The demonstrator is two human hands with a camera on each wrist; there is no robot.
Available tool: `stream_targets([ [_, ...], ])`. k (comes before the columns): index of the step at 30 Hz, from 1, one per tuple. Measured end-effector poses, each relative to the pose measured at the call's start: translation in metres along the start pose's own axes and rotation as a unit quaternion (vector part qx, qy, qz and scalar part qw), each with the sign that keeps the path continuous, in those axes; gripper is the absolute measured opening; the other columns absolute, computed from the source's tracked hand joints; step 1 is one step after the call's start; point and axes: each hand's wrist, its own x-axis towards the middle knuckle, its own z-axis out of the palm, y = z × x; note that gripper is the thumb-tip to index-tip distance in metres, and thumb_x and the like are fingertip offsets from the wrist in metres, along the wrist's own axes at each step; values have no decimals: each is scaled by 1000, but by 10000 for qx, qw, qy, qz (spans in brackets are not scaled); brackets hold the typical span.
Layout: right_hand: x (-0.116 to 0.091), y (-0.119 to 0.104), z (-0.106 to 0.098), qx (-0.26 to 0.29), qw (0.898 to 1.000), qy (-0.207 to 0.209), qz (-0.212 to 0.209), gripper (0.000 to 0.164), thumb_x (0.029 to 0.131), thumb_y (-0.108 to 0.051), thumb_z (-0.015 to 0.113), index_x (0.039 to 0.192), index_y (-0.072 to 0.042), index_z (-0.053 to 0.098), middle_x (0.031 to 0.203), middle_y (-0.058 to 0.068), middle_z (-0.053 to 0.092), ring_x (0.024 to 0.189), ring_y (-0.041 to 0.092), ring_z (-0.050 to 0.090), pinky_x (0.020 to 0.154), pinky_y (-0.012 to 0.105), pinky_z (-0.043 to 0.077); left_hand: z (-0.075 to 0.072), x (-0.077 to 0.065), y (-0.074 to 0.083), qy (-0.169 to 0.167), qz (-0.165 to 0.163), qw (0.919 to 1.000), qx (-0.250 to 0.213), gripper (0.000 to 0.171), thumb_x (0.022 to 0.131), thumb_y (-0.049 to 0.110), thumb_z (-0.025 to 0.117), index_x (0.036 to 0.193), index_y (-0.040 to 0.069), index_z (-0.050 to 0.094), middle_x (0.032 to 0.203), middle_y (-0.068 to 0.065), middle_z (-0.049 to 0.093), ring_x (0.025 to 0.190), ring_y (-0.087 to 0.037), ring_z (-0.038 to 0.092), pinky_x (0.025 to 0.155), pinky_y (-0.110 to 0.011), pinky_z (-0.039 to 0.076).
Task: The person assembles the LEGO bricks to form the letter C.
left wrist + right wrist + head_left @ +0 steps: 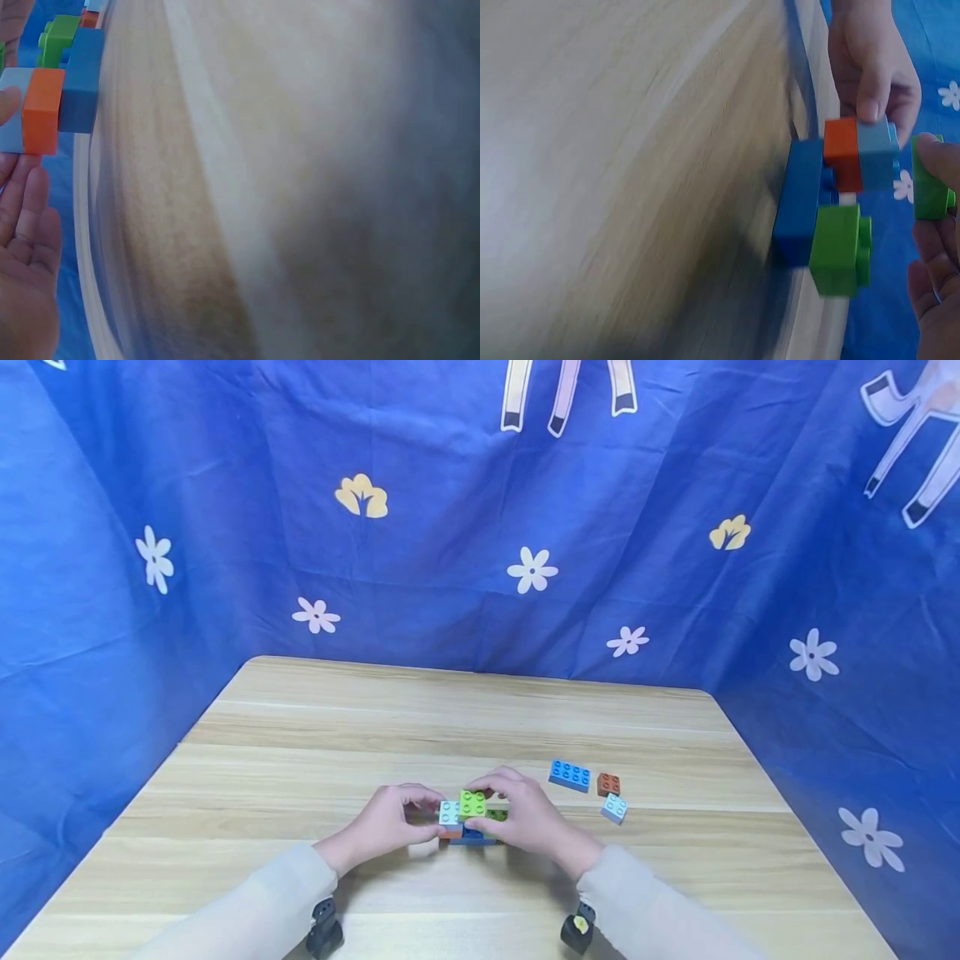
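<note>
Pinching a green brick (472, 806) in our right hand (527, 814), we hold it above the blue base (798, 201), whose length runs hand to hand, our left hand (384, 824) gripping the pale brick (448, 812) over its left end.

The table (315, 727) holds a brick stack (474, 839) plus (loose) a blue brick (570, 776), reddish brick (609, 784) and pale-blue brick (614, 808).

There are two blue bricks (570, 777), two orange bricks (609, 784), two light-blue bricks (614, 809) and two green bricks (472, 804).
</note>
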Motion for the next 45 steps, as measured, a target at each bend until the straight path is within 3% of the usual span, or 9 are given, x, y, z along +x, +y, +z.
stream_targets([
  [4, 6, -6, 6, 22, 9999, -91, -80, 42, 79, -25, 80, 115, -11, 65, 104, -6, 61, 95, 5, 56, 85, 27, 50, -1, -1, 0, 6, 105, 9999, 50, 32, 77, 18, 80, 105, 7, 69, 100, 1, 68, 89, -16, 64, 80, -29, 54],
  [13, 14, -10, 15, -6, 9998, -170, -47, 40, 79, -24, 79, 114, -11, 66, 100, -6, 61, 92, 5, 56, 82, 32, 52, -1, 0, -1, 103, 225, 9995, 183, 31, 76, 18, 80, 104, 7, 70, 100, 3, 68, 87, -14, 63, 82, -33, 53],
  [18, 15, -10, 17, -53, 9998, -181, 27, 39, 79, -25, 79, 114, -11, 66, 99, -7, 60, 92, 4, 56, 82, 28, 52, -1, 0, 1, 125, 261, 9993, 239, 31, 75, 15, 80, 104, 6, 71, 99, 3, 69, 87, -14, 63, 82, -33, 53],
  [34, 21, -14, 14, 22, 9970, -467, 614, 38, 77, -24, 81, 111, -11, 70, 91, -10, 60, 86, 10, 60, 76, 28, 52, -1, -1, 0, 89, 217, 9995, 214, 31, 76, 19, 80, 103, 8, 71, 98, 4, 68, 87, -12, 63, 81, -31, 54],
  [45, 20, -12, 15, 238, 9950, -479, 846, 37, 76, -25, 82, 109, -13, 71, 92, -12, 61, 86, 11, 60, 75, 27, 52, -2, -2, 6, 263, 82, 9996, 26, 33, 77, 26, 80, 104, 9, 69, 97, 3, 66, 88, -19, 63, 79, -34, 53],
])
